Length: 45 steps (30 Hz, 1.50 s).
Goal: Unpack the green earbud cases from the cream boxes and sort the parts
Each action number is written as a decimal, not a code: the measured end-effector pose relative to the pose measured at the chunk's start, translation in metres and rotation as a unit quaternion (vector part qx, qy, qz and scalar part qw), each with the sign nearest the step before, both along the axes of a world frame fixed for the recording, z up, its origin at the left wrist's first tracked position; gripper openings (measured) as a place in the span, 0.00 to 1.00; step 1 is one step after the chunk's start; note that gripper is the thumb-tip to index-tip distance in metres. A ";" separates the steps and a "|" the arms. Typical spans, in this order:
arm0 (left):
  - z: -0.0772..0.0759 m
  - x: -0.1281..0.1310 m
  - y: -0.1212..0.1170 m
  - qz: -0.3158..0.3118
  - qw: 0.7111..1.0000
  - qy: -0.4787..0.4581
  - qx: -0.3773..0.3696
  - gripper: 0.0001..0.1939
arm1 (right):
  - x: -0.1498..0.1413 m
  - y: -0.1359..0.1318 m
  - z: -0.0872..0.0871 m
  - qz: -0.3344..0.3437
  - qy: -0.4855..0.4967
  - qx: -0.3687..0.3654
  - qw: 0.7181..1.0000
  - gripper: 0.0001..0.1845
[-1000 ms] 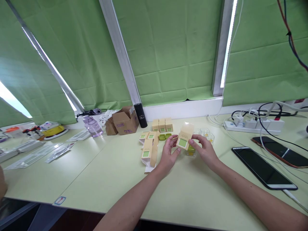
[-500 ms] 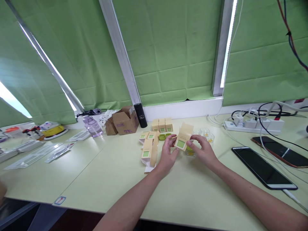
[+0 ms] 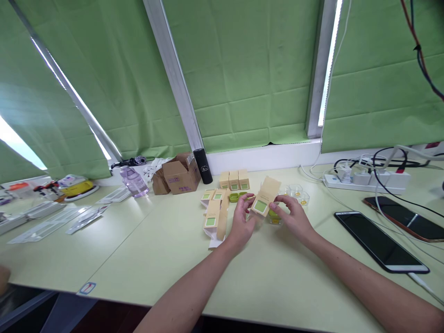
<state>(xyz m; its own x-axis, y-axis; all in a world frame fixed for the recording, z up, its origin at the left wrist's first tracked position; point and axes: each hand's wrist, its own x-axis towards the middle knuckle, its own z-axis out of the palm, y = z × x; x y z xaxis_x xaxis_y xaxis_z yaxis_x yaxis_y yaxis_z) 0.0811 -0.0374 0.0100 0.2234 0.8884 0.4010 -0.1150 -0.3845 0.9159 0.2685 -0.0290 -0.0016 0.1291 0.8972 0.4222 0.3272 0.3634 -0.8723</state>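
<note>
Between my two hands is a small tan paper box [image 3: 265, 194] with a green window on its front, its top part standing up. My left hand [image 3: 243, 219] grips its left side, and my right hand [image 3: 291, 215] pinches its right edge. Just behind and below the box sits a small clear jar with a green lid [image 3: 275, 217], partly hidden by my right hand. Clear jars with yellow bits inside [image 3: 299, 194] stand beyond my right hand. Left of my left hand lie several similar tan boxes [image 3: 212, 215], with green lids [image 3: 234, 197] near them.
Three closed tan boxes [image 3: 234, 179] stand at the back. A cardboard carton [image 3: 182, 175], a black cylinder [image 3: 203, 166] and a purple-tinted bottle [image 3: 133, 181] are to the left. On the right are a phone [image 3: 379, 240], a second phone [image 3: 405, 217] and a power strip with cables [image 3: 364, 181].
The box in my hands has shifted and tilted very slightly, and its lower end now looks blurred. Both hands stay in nearly the same place.
</note>
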 end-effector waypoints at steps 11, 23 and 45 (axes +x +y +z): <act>-0.001 0.001 -0.002 0.018 1.000 0.016 0.008 0.31 | 0.001 0.002 0.002 0.022 0.036 -0.036 0.998 0.26; -0.002 -0.001 -0.010 0.091 0.986 0.109 0.091 0.27 | -0.001 -0.004 0.012 0.058 0.090 -0.075 0.991 0.31; -0.003 -0.003 -0.005 0.133 0.978 0.125 0.100 0.18 | -0.001 -0.004 0.010 0.083 0.133 -0.111 0.981 0.31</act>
